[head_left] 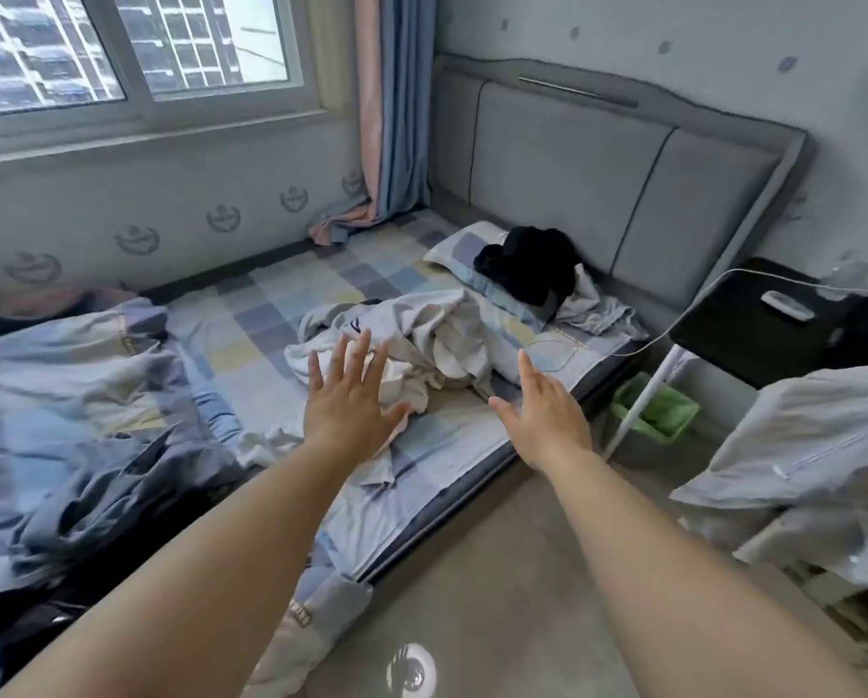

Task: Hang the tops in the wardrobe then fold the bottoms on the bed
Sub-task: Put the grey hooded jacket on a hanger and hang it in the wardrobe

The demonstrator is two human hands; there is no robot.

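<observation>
Above the bed (250, 345), left hand (349, 395) spread flat over pale clothes (422, 335), right hand (548, 410) likewise, neither grip holding anything.

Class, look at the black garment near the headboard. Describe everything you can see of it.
The black garment is a dark, soft-looking cloth, bunched in a crumpled heap, not folded. Its type cannot be told. It lies on the checked pillow at the head of the bed, close to the grey padded headboard. Its lower right edge meets pale crumpled cloth. Neither hand touches it.
</observation>
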